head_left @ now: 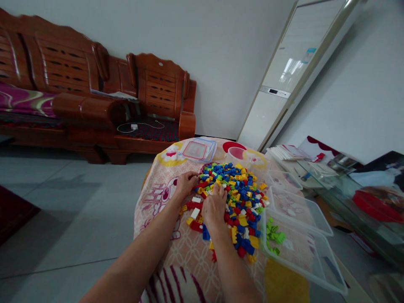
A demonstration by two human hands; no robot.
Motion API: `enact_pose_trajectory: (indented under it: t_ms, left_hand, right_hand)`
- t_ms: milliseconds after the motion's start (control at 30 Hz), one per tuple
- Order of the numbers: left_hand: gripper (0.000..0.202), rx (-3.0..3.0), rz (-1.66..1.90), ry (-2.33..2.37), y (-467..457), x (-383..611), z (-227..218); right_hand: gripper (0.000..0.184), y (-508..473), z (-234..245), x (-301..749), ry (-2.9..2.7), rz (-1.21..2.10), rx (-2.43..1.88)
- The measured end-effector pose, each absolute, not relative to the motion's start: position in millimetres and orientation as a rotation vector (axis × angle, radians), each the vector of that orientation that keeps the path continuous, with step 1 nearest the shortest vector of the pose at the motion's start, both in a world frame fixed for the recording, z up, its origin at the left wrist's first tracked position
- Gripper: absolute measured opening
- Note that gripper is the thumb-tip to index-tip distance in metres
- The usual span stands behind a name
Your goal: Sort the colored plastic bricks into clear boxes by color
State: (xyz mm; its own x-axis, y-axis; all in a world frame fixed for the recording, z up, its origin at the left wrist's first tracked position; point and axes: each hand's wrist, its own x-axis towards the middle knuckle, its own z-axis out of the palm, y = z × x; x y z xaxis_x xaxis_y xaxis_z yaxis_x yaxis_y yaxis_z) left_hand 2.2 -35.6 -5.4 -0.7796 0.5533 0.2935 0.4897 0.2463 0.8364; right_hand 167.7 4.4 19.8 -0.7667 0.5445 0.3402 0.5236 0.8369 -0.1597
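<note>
A large heap of mixed toy building bricks (241,198) in blue, red, yellow, white and green lies on the cloth-covered round table. My left hand (187,184) is at the heap's left edge, its fingers bent together by some red bricks; whatever is between the fingertips is hidden. My right hand (215,206) reaches over the front left of the heap, fingers a little apart and touching bricks near a yellow one. White bricks (195,213) lie just left of it. Several light green bricks (275,235) sit apart in a clear plastic box (328,256) on the right.
Two more clear containers (303,210) (285,180) stand behind that box. Flat lids (198,150) and a round red lid (233,146) lie at the table's back. A glass-topped stand (347,198) with clutter is on the right. Wooden seats (158,92) and an air conditioner (277,80) stand beyond.
</note>
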Motion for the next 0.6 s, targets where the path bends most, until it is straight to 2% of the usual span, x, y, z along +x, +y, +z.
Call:
enact_pose_trajectory:
  t_ms: [300,600]
  left_hand:
    - [0.031,1.011,1.614,2.435,-33,-1,-11]
    - [0.031,0.995,1.624,2.423,-34,2,-7]
  right_hand:
    - [0.027,4,18,182,-2.442,0.218,-0.677]
    - [0.028,41,39,282,-2.247,0.103,-0.79]
